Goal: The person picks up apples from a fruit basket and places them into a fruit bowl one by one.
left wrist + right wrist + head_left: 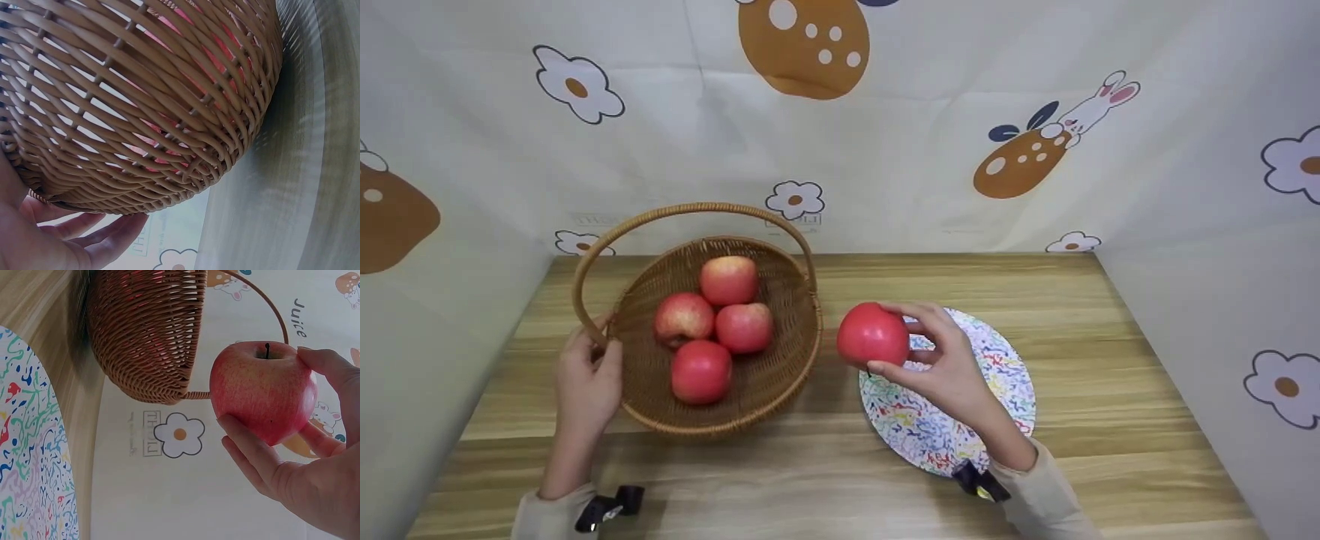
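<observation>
Between clamped fingers your right hand holds one apple; your left hand grips one wicker basket holding four apples.

Left hand on wicker basket

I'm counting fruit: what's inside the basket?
Four red apples sit in the basket, grouped together. The bottom directly beneath them is covered, so anything there can't be seen.
</observation>
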`<state>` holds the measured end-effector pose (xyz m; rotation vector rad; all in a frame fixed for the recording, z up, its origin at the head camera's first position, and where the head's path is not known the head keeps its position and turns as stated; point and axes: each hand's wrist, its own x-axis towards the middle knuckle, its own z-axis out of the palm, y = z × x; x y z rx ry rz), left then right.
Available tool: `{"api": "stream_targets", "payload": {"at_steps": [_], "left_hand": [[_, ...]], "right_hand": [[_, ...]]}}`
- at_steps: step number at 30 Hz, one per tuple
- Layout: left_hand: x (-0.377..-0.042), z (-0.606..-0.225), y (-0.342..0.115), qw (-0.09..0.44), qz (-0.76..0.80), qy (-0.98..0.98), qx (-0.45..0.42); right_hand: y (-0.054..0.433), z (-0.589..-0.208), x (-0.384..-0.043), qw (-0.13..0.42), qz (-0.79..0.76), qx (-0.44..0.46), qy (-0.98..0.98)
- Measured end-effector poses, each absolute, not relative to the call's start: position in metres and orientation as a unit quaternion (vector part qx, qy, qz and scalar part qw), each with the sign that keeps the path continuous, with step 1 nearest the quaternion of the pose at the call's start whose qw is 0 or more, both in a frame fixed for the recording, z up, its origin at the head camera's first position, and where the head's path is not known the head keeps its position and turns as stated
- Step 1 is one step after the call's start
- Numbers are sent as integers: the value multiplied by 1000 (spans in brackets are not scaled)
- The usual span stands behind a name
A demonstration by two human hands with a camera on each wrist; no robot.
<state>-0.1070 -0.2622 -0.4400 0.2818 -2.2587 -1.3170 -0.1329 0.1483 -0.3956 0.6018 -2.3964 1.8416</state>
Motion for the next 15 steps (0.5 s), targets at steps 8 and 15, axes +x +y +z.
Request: {"api": "stream_targets", "payload": {"at_steps": [8,15], "left_hand": [[-107,-440,-264,243,-490,-831,104],[-107,-441,-265,238,-482,-836,112]], "right_hand": [[154,-394,-134,25,610,185,-770],[159,-395,-135,29,615,174,-768]]}}
